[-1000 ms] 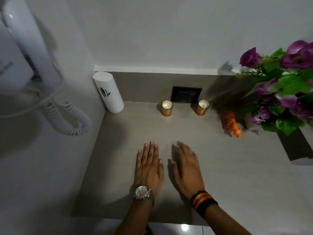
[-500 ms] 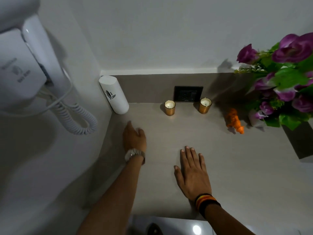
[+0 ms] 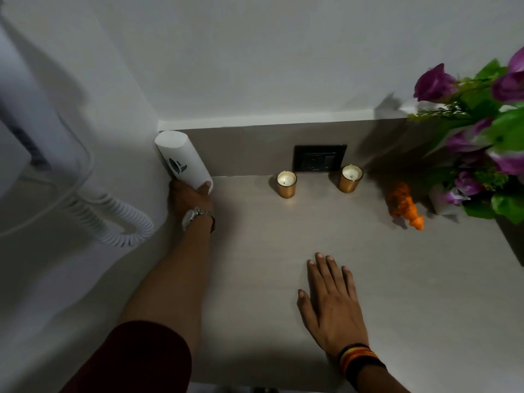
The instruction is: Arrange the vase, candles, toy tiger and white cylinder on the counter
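A pale table (image 3: 326, 228) ran across the centre of the frame, its ornaments lined along the back wall, apparently so the front stayed free for rearranging. At the right edge, purple artificial flowers (image 3: 479, 131) spilled over a white vase (image 3: 441, 201), largely hidden by foliage. In the upper-left corner a white cylinder (image 3: 183, 158) with a dark logo stood where the side wall met the backsplash. The left hand (image 3: 191, 198) wrapped its base, fingers curled round and thumb tip showing on the near side, a closed grip that looked ready to lift it. The right hand (image 3: 331, 304) lay flat and spread on the table at lower centre, holding nothing, likely as a brace. Two gold-cupped candles (image 3: 286, 184) flanked a dark wall socket (image 3: 319, 158). An orange toy tiger (image 3: 405, 207) stood just left of the vase.
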Action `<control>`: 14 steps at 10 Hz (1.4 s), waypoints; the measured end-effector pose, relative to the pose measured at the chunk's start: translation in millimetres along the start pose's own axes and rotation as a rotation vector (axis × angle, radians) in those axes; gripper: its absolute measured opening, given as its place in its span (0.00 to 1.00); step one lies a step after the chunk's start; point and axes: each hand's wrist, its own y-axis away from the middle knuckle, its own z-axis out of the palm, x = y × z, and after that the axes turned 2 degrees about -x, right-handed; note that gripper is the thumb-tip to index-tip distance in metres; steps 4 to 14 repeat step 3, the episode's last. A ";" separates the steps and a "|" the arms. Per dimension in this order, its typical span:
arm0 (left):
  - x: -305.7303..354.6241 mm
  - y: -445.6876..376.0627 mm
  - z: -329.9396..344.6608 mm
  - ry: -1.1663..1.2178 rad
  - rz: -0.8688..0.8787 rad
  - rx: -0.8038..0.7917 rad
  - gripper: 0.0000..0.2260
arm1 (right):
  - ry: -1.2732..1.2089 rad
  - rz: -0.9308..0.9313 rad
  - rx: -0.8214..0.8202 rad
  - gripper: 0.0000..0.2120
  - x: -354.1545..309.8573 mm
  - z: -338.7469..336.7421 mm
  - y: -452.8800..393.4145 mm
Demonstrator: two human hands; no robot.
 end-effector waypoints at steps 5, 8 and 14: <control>2.7 51.6 -2.5 0.057 -0.005 -0.009 0.28 | -0.019 0.009 -0.008 0.32 -3.3 -3.2 -2.6; 2.7 51.6 -2.5 0.057 -0.005 -0.009 0.28 | -0.019 0.009 -0.008 0.32 -3.3 -3.2 -2.6; 2.7 51.6 -2.5 0.057 -0.005 -0.009 0.28 | -0.019 0.009 -0.008 0.32 -3.3 -3.2 -2.6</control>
